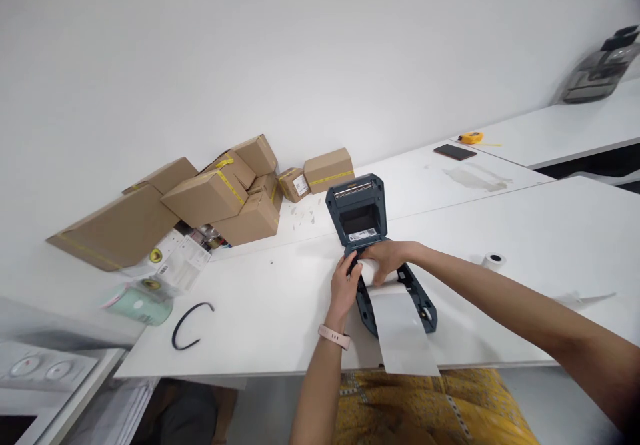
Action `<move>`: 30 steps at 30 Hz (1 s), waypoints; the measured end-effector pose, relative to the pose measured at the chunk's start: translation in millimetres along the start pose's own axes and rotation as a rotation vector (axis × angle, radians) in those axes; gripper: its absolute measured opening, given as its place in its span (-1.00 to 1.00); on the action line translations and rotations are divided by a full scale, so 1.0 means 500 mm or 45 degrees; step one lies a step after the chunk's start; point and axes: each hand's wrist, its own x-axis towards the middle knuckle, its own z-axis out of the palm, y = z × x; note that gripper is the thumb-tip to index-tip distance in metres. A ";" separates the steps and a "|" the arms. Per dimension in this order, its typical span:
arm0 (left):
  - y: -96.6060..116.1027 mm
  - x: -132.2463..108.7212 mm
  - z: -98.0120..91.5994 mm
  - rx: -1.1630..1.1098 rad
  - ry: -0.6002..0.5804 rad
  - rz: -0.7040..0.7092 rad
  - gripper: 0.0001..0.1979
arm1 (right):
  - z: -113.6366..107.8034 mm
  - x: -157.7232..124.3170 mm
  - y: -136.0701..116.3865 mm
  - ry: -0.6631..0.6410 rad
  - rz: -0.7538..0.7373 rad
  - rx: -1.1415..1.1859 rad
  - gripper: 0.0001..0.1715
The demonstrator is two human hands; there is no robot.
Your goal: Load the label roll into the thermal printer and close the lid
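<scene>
At centre we see a slate-blue printer and white paper. Lower down, we find a pale pink wristband and mustard cloth with patterned bands. Left of centre, brown boxes wear yellow tape; lower left, a mint-green tub and dark hoop. Upper right, a yellow-orange measure and black phone.

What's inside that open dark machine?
A white paper roll, its strip trailing out the front. The right hand covers part of the roll; whatever lies beneath is hidden.
</scene>
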 end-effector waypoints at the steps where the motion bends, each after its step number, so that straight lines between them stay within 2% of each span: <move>1: 0.002 -0.003 0.002 -0.005 0.007 -0.020 -0.49 | 0.002 -0.001 -0.001 0.011 -0.010 -0.002 0.05; 6: 0.004 -0.023 0.013 -0.042 0.003 -0.114 -0.35 | -0.006 -0.042 -0.007 0.118 -0.044 0.074 0.10; 8: 0.009 -0.041 0.019 -0.107 0.012 -0.183 -0.25 | -0.019 -0.074 -0.009 0.219 -0.065 0.191 0.01; 10: 0.021 -0.070 0.027 -0.184 0.059 -0.266 -0.18 | -0.032 -0.108 -0.011 0.317 -0.095 0.298 -0.17; 12: 0.038 -0.112 0.035 -0.217 0.205 -0.282 -0.21 | -0.038 -0.137 -0.015 0.352 -0.138 0.361 -0.34; 13: 0.046 -0.139 0.038 -0.211 0.324 -0.255 -0.27 | -0.038 -0.148 -0.017 0.347 -0.166 0.382 -0.39; 15: 0.058 -0.199 0.043 -0.217 0.565 -0.196 -0.43 | -0.029 -0.161 -0.022 0.306 -0.237 0.415 -0.44; 16: 0.061 -0.230 0.045 -0.206 0.671 -0.227 -0.47 | -0.022 -0.164 -0.024 0.287 -0.271 0.426 -0.45; 17: 0.061 -0.260 0.047 -0.184 0.674 -0.272 -0.48 | -0.014 -0.164 -0.028 0.274 -0.301 0.433 -0.45; 19: 0.059 -0.307 0.052 -0.144 0.561 -0.345 -0.47 | 0.002 -0.163 -0.035 0.258 -0.360 0.441 -0.46; 21: 0.059 -0.332 0.061 -0.144 0.378 -0.434 -0.41 | 0.014 -0.160 -0.046 0.224 -0.422 0.457 -0.46; 24: 0.069 -0.336 0.082 -0.280 0.097 -0.585 -0.30 | 0.025 -0.161 -0.064 0.151 -0.474 0.478 -0.46; 26: 0.081 -0.331 0.098 -0.427 -0.032 -0.660 -0.25 | 0.027 -0.165 -0.073 0.139 -0.483 0.466 -0.47; 30: 0.086 -0.330 0.125 -0.618 -0.134 -0.729 -0.18 | 0.031 -0.175 -0.076 0.153 -0.508 0.416 -0.50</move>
